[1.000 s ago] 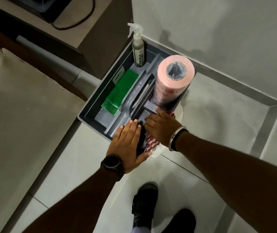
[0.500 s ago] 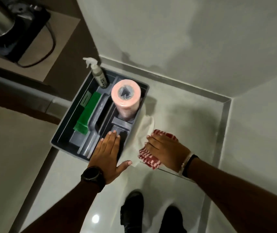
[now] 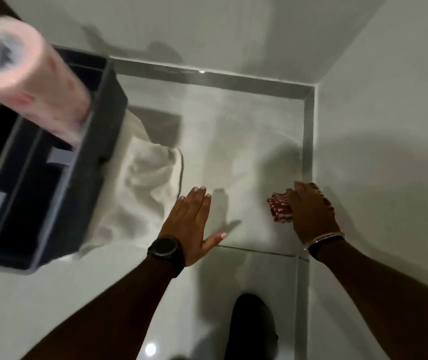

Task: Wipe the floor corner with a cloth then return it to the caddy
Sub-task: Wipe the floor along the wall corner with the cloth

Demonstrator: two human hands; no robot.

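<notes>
A red-and-white striped cloth (image 3: 280, 209) lies on the pale floor tile near the right wall. My right hand (image 3: 311, 210) is pressed flat on top of it, covering most of it. My left hand (image 3: 190, 219) rests flat on the bare tile with fingers spread and holds nothing. The dark grey caddy (image 3: 103, 141) stands at the left, an arm's width from the cloth. The floor corner (image 3: 308, 90) lies beyond my right hand, where two grey skirting strips meet.
A pink paper roll (image 3: 25, 74) stands in the caddy, blurred. A crumpled white cloth (image 3: 148, 183) lies on the floor against the caddy's right side. White walls close in at the back and right. My dark shoe (image 3: 252, 326) is below.
My right hand slid the striped cloth away from the caddy toward the right wall. My left hand left the caddy's edge and now lies on the tile. The view swung right and closer.
</notes>
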